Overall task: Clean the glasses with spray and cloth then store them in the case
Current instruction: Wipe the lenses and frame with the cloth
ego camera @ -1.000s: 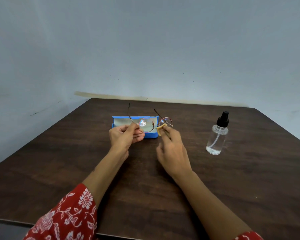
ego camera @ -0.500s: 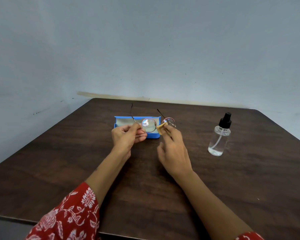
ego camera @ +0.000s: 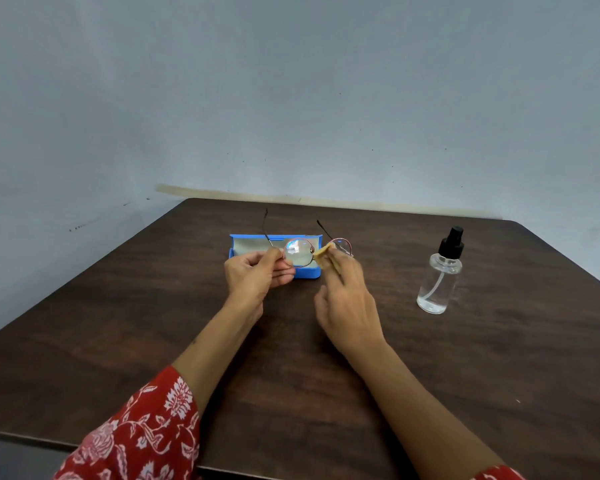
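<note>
Nearest, a red floral sleeve [ego camera: 136, 427] lies over the dark table [ego camera: 118, 323]. The left hand [ego camera: 253, 273] pinches the round glasses [ego camera: 298, 252] by the rim of one lens. Just right of that pinch, the right hand [ego camera: 349, 303] presses a yellow cloth [ego camera: 323, 254] on the other lens, seemingly pinched. Right behind sits the open blue case [ego camera: 246, 245]; well right stands the spray bottle [ego camera: 439, 275].

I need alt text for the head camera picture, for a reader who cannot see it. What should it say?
The left hand holds round glasses above a dark wooden table while the right hand presses a yellow cloth on one lens. An open blue case lies behind them, a clear spray bottle stands to the right.
</note>
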`<state>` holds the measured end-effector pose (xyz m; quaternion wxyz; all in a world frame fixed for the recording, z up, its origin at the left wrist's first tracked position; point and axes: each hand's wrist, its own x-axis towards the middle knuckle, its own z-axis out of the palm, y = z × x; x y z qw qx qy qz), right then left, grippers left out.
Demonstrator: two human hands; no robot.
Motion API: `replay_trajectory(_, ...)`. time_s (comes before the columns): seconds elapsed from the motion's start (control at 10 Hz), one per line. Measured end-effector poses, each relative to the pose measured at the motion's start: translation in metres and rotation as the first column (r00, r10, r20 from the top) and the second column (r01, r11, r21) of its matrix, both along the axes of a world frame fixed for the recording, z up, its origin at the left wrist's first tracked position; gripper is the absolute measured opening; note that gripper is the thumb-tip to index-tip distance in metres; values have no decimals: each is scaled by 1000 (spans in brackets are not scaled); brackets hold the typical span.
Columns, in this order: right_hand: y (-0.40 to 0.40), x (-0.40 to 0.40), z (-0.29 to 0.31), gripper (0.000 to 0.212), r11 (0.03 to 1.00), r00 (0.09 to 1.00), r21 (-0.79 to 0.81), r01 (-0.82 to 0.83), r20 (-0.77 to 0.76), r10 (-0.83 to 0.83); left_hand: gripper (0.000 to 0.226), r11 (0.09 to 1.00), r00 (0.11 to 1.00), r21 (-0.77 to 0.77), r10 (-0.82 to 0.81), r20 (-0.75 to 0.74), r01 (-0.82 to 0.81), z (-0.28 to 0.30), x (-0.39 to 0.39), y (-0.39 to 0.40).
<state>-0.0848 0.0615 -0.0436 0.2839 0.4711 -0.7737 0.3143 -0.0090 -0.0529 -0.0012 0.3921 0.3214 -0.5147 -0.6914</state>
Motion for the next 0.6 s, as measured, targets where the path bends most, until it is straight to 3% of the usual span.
replay_trajectory(0.1, 2, -6, -2, 58, 994, 987, -35, 108, 127, -103, 11, 1000, 1000, 9, 6, 6, -6, 1, 0, -1)
replay_trajectory(0.3, 0, 0, -1, 59, 999, 999, 22, -40, -28, 40, 11, 1000, 1000, 8, -5, 2, 5, 0, 1, 0)
replay_trajectory(0.5, 2, -9, -3, 57, 976, 966, -160, 147, 236, -106, 11, 1000, 1000, 1, -12, 17, 12, 2, 2, 2)
replay_trajectory(0.6, 1, -6, -3, 59, 988, 985, -113, 105, 148, -88, 10, 1000, 1000, 0, -6, 19, 6, 2, 2, 2)
